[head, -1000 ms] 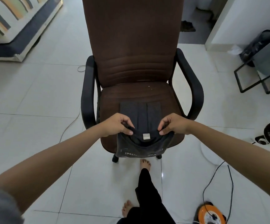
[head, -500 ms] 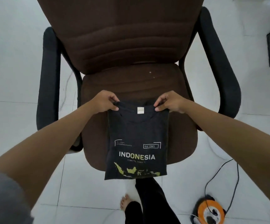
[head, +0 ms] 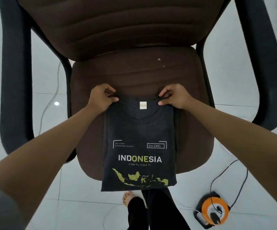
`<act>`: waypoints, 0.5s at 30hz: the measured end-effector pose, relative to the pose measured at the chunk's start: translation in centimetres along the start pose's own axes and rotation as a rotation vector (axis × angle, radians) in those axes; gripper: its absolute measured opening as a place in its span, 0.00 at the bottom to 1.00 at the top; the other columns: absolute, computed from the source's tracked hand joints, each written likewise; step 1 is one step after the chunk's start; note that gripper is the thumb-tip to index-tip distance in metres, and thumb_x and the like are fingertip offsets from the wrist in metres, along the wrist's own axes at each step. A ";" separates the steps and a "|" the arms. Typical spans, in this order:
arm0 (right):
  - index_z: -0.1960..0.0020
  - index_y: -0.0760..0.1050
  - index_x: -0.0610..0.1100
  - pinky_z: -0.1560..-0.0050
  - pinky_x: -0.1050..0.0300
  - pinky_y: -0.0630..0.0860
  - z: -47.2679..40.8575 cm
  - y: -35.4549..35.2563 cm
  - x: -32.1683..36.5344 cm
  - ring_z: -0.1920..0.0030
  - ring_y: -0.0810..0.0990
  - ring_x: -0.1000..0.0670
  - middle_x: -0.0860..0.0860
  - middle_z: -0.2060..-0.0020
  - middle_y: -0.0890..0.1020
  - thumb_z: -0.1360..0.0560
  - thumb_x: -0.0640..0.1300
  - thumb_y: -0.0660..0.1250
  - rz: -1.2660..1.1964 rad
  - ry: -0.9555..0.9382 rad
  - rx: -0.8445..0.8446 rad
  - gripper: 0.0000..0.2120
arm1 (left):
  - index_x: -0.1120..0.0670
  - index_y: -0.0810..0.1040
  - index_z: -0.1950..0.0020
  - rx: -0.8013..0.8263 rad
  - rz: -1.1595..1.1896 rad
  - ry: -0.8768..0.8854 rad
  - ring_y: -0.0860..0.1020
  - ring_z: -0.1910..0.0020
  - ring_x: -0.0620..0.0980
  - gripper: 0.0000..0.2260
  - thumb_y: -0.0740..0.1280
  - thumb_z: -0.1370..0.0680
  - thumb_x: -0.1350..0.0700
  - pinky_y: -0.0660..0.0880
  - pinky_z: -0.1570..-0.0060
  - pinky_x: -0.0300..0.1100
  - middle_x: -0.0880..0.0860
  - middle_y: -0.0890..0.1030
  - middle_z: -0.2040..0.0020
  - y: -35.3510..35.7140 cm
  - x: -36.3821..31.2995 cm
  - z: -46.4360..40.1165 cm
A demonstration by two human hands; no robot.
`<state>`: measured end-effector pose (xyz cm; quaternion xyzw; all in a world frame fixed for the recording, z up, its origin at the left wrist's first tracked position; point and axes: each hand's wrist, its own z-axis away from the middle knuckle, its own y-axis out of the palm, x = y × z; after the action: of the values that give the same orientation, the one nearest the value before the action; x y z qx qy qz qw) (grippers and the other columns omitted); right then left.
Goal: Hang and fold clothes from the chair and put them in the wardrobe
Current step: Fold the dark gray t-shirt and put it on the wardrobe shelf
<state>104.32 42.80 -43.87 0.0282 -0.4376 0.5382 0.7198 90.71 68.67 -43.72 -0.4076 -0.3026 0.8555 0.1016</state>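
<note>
A dark grey T-shirt [head: 139, 130] printed with "INDONESIA" and a yellow map lies folded into a narrow rectangle, print side up, on the seat of a brown office chair [head: 134, 72]. Its lower edge hangs past the seat's front. My left hand [head: 101, 98] pinches the shirt's top left corner by the collar. My right hand [head: 176, 97] pinches the top right corner. A small label shows at the collar between my hands.
The chair's black armrests [head: 16, 80] rise on both sides. An orange cable reel [head: 213, 211] with a black cord lies on the white tiled floor at the lower right. My bare foot [head: 127, 198] and dark trouser leg stand below the seat.
The shirt has been flipped from a bunched fold at the seat's front to lie flat, print up. My hands carried its collar edge back over the seat, and my head moved closer.
</note>
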 end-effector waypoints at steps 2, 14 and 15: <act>0.52 0.80 0.40 0.62 0.67 0.72 0.7 0.6 -0.6 0.61 0.76 0.54 0.51 0.63 0.78 0.38 0.40 0.80 0.007 -0.004 -0.089 0.17 | 0.59 0.77 0.48 -0.078 0.052 -0.005 0.78 0.50 0.51 0.15 0.76 0.32 0.63 0.76 0.47 0.43 0.59 0.77 0.46 0.5 0.0 1.1; 0.29 0.59 0.57 0.43 0.43 0.73 8.9 6.1 -3.6 0.43 0.73 0.38 0.41 0.43 0.72 0.31 0.62 0.70 0.144 0.145 -0.444 0.36 | 0.44 0.70 0.44 -0.052 0.111 -0.100 0.75 0.44 0.54 0.19 0.74 0.29 0.56 0.75 0.43 0.52 0.55 0.75 0.43 2.4 3.1 8.5; 0.29 0.57 0.59 0.43 0.43 0.73 9.0 6.3 -3.6 0.44 0.74 0.39 0.42 0.44 0.73 0.32 0.62 0.70 0.132 0.149 -0.406 0.36 | 0.45 0.71 0.47 -0.049 0.105 -0.103 0.76 0.47 0.54 0.17 0.74 0.30 0.57 0.76 0.45 0.52 0.53 0.76 0.47 2.4 3.2 8.6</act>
<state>93.76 38.16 -43.42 -0.1858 -0.4833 0.4857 0.7043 82.32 64.35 -43.07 -0.3807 -0.3065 0.8719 0.0307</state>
